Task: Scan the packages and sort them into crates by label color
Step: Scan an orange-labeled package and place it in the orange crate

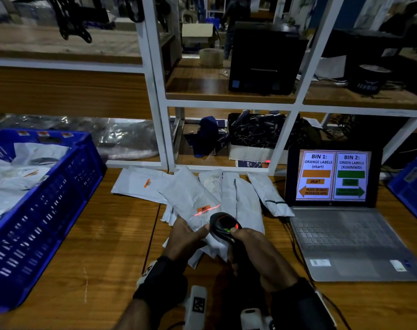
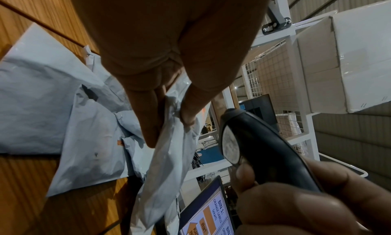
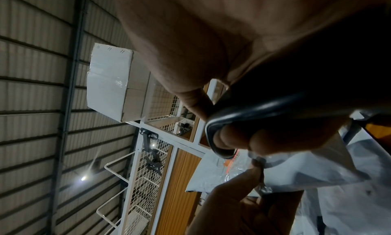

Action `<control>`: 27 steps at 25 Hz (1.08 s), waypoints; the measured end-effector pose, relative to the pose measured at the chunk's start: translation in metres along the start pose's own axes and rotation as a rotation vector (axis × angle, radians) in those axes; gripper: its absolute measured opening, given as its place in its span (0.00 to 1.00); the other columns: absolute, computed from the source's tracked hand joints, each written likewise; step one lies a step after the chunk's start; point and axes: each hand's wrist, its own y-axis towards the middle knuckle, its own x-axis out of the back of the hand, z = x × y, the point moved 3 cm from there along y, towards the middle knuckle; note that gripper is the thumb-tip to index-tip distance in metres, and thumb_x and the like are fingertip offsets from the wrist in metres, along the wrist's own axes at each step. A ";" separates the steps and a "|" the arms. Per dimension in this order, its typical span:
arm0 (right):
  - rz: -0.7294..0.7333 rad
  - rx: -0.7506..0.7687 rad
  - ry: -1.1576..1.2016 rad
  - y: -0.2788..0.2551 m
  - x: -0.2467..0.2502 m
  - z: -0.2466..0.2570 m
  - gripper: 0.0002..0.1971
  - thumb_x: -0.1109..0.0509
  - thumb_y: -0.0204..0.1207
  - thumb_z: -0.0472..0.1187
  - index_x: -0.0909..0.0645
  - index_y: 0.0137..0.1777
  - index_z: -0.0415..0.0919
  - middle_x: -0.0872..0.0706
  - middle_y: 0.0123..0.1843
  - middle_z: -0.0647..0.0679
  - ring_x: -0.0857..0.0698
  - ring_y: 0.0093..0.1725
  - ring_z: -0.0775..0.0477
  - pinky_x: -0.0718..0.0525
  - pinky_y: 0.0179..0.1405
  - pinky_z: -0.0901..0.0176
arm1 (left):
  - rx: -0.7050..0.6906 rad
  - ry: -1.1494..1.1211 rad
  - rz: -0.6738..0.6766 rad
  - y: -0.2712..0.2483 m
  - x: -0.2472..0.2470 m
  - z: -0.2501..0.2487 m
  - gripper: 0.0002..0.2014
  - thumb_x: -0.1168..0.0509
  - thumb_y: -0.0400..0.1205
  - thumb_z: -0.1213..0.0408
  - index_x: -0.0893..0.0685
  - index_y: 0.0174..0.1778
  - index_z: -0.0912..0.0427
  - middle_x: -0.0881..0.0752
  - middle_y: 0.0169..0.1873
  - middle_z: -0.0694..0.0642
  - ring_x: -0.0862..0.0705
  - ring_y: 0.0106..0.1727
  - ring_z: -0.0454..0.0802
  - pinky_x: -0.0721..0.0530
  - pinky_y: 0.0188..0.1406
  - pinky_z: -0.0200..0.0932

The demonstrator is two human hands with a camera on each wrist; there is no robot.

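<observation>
My left hand [image 1: 190, 231] pinches the near end of a white poly package [image 1: 190, 196] between thumb and fingers [image 2: 188, 116], holding it tilted above the table. An orange label [image 1: 203, 208] on it is crossed by a red scan line. My right hand [image 1: 246, 236] grips a black barcode scanner [image 1: 223, 226] aimed at that label; the scanner [image 2: 253, 148] sits just right of the package. More white packages [image 1: 240, 196] lie in a pile behind, one showing an orange label [image 1: 147, 182]. A blue crate [image 1: 43, 210] at the left holds several white packages.
An open laptop [image 1: 333, 177] at the right shows bin 1 orange labels to the left, bin 2 green labels to the right. A second blue crate [image 1: 414, 184] shows at the right edge. A white shelf frame [image 1: 162, 129] with boxes and black devices stands behind the wooden table [image 1: 102, 246].
</observation>
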 end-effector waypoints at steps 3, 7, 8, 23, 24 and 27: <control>0.007 -0.019 0.010 0.001 0.000 -0.002 0.16 0.38 0.90 0.46 0.18 0.56 0.31 0.13 0.34 0.37 0.18 0.28 0.43 0.19 0.28 0.55 | 0.024 0.010 -0.013 0.001 -0.001 0.002 0.18 0.23 0.84 0.68 0.15 0.69 0.58 0.06 0.60 0.57 0.08 0.63 0.57 0.12 0.67 0.69; 0.008 -0.007 0.027 0.000 0.001 -0.003 0.17 0.38 0.90 0.46 0.18 0.55 0.31 0.14 0.34 0.36 0.18 0.28 0.43 0.20 0.28 0.55 | 0.029 0.001 -0.008 0.006 0.000 0.008 0.22 0.21 0.82 0.64 0.15 0.71 0.60 0.07 0.62 0.60 0.09 0.65 0.61 0.13 0.68 0.73; 0.004 -0.001 0.031 0.001 0.001 -0.004 0.17 0.38 0.90 0.46 0.18 0.53 0.31 0.14 0.34 0.35 0.18 0.28 0.42 0.20 0.28 0.55 | 0.027 -0.012 -0.004 0.006 0.000 0.009 0.24 0.21 0.80 0.63 0.15 0.72 0.61 0.07 0.62 0.60 0.09 0.66 0.62 0.14 0.68 0.74; -0.550 -0.105 -0.476 0.046 0.082 -0.068 0.10 0.24 0.80 0.37 0.15 0.60 0.43 0.14 0.50 0.47 0.18 0.51 0.45 0.24 0.52 0.56 | 0.054 -0.127 -0.044 -0.003 0.018 0.011 0.23 0.29 0.86 0.75 0.20 0.78 0.63 0.09 0.67 0.61 0.10 0.68 0.63 0.08 0.61 0.63; -0.581 -0.109 -0.490 0.049 0.082 -0.070 0.11 0.24 0.81 0.37 0.16 0.61 0.42 0.14 0.50 0.46 0.19 0.51 0.44 0.25 0.53 0.56 | 0.054 -0.119 -0.040 -0.003 0.020 0.011 0.23 0.29 0.86 0.74 0.20 0.78 0.62 0.09 0.67 0.60 0.10 0.68 0.63 0.08 0.59 0.60; -0.675 -0.106 -0.515 0.050 0.082 -0.073 0.10 0.26 0.81 0.35 0.18 0.60 0.41 0.15 0.53 0.43 0.18 0.54 0.40 0.25 0.54 0.55 | 0.065 -0.103 -0.044 -0.006 0.024 0.009 0.23 0.28 0.85 0.73 0.20 0.77 0.60 0.09 0.67 0.59 0.10 0.67 0.61 0.07 0.58 0.61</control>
